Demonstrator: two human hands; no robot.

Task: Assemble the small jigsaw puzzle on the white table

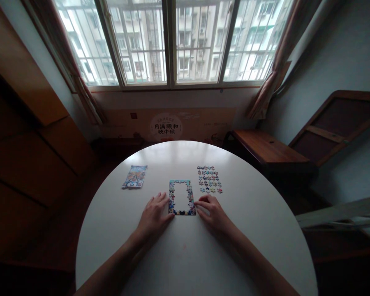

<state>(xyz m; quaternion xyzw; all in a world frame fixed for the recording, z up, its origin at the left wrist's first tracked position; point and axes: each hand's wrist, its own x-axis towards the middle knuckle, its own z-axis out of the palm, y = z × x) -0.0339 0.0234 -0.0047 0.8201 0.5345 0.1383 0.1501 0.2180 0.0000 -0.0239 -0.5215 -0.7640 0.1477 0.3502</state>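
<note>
Flanking the puzzle border (172,196) at lower centre, your left hand (154,214) lies open and flat on the counter (188,255), your right hand (212,212) loosely curled, holding nothing, touching its edge.

Left hand (154,216), right hand (212,213) flank puzzle frame (172,195)

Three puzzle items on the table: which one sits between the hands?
The hollow rectangular border frame, flanked by the left hand and right hand at its lower corners. The loose pieces and picture card lie farther away, untouched.
</note>
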